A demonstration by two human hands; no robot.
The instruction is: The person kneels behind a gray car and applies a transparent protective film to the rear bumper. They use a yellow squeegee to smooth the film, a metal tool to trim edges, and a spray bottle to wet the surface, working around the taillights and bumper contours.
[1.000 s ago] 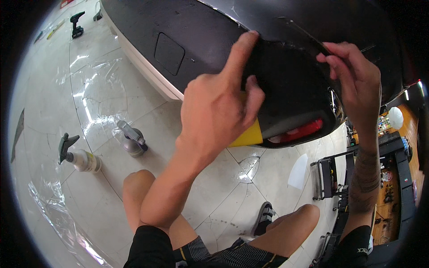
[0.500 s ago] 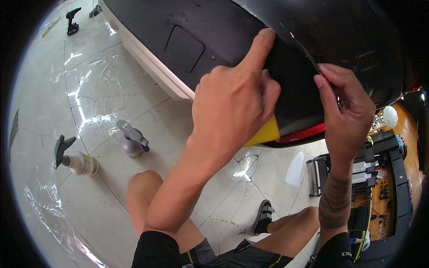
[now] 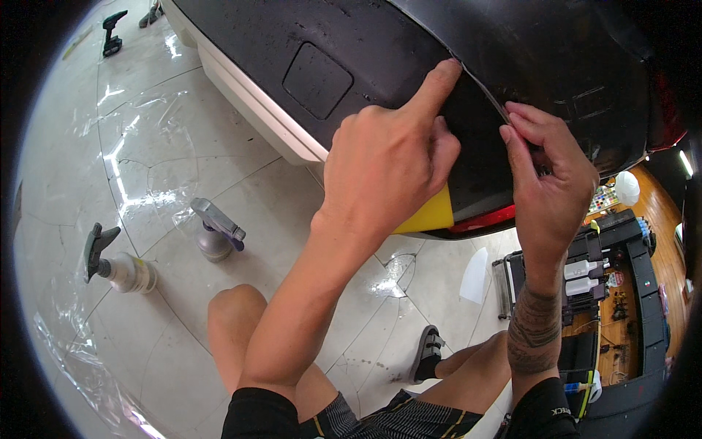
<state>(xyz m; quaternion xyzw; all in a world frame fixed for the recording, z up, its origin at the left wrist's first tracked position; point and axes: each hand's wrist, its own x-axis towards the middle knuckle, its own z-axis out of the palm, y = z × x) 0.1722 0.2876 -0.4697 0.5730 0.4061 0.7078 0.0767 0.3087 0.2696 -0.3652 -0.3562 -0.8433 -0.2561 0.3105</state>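
A glossy dark car body panel (image 3: 541, 44) meets a matte black panel (image 3: 256, 44) along a narrow seam. My left hand (image 3: 387, 161) lies over the matte panel, its index finger stretched out and its tip pressed at the seam. The other fingers are curled, and a flat yellow squeegee (image 3: 431, 214) sticks out from beneath the palm; the grip on it is hidden. Beside it, my right hand (image 3: 552, 175) pinches the end of a thin dark film strip (image 3: 486, 91) between thumb and fingers. That strip runs along the seam toward my left fingertip. Water drops dot the matte panel.
Two spray bottles, one white (image 3: 131, 273) and one grey (image 3: 213, 238), stand on the tiled floor at left. Clear film sheets (image 3: 88, 366) lie there too. A cordless drill (image 3: 112, 33) is far left. At right stands a tool cart (image 3: 578, 278); a red tail light (image 3: 482, 222) is near my hands.
My left fingertip has slid slightly right and nearer along the seam. My right hand has shifted left, still pinching the strip, so the hands are closer together. The view has shifted slightly.
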